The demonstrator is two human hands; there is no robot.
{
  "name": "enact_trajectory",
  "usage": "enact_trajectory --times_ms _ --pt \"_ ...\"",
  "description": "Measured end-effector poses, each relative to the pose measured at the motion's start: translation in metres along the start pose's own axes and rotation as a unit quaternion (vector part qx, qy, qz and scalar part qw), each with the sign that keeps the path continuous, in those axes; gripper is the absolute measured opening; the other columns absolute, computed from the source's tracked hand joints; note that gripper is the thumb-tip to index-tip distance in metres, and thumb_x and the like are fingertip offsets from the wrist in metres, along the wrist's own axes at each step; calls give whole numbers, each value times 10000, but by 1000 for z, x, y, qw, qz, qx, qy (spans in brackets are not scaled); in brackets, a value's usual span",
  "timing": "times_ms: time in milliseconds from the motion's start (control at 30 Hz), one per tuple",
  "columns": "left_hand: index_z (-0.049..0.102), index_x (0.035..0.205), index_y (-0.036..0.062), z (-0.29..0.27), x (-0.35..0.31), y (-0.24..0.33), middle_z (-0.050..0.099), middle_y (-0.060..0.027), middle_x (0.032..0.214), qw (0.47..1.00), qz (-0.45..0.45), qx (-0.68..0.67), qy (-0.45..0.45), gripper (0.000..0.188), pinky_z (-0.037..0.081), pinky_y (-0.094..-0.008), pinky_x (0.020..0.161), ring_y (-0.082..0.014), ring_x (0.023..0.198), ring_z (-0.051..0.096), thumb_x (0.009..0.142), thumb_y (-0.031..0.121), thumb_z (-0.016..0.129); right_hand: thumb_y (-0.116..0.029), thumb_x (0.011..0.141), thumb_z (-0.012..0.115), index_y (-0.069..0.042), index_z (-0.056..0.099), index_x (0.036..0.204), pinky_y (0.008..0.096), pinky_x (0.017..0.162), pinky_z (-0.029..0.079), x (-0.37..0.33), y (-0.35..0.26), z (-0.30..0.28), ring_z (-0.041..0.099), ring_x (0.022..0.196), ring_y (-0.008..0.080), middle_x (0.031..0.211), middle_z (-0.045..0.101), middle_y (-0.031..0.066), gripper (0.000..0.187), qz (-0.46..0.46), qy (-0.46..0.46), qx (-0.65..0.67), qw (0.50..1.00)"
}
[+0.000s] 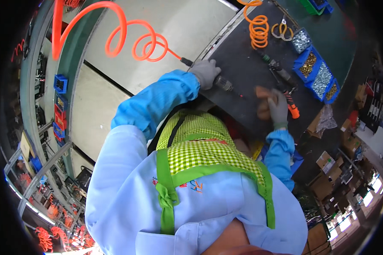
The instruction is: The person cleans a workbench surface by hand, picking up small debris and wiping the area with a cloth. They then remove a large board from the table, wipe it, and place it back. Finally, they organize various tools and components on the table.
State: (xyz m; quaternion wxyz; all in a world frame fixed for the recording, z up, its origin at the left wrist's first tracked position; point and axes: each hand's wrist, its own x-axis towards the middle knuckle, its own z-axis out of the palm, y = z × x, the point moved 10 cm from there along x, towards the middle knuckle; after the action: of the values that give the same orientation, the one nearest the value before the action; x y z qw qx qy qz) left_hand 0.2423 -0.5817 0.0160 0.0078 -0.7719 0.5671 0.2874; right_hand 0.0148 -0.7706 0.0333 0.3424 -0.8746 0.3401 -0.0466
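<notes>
My left hand [205,73], in a grey glove, is wrapped round an air screwdriver [224,83] that lies low over the dark worktop. The tool's thin bit points right, and a red-orange coiled hose [151,44] joins its back end. Over the worktop's right part, my gloved right hand [278,109] is blurred by motion. At its fingers is a brown piece [264,92], smeared like the hand, with a second brown part [263,110] just below; their kind cannot be made out. Just right of this hand lies an orange-handled tool [292,107].
A second air screwdriver [279,70] on an orange coiled hose [258,32] lies beyond my right hand. Scissors [282,30] and blue bins [322,80] of brass and silver screws stand at the far right. Pale panels [115,97] fill the left; cardboard boxes [327,163] sit lower right.
</notes>
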Motion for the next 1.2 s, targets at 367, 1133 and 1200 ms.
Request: enact_trajectory --times_ms 367,1133,1200 --pt "588 915 129 1 -136 -66 549 -154 852 997 -47 -65 -2 284 470 -468 668 -356 782 579 635 153 625 -390 869 514 -249 422 1363 610 1055 188 172 -133 185 231 1365 365 1488 283 62 522 -71 23 -252 965" --pt "592 1057 115 -116 17 -31 566 -184 1017 988 66 -15 140 392 503 -450 739 -383 870 597 667 131 621 -311 850 470 -256 484 1291 589 1064 183 16 -136 165 316 1323 311 1397 393 71 445 -74 22 -83 994" --pt "594 1050 114 -108 29 -2 573 -172 1006 990 84 24 114 382 504 -445 732 -377 859 601 669 127 621 -350 841 511 -248 474 1312 571 1067 185 7 -143 180 337 1314 289 1411 397 58 483 -161 -8 -155 975"
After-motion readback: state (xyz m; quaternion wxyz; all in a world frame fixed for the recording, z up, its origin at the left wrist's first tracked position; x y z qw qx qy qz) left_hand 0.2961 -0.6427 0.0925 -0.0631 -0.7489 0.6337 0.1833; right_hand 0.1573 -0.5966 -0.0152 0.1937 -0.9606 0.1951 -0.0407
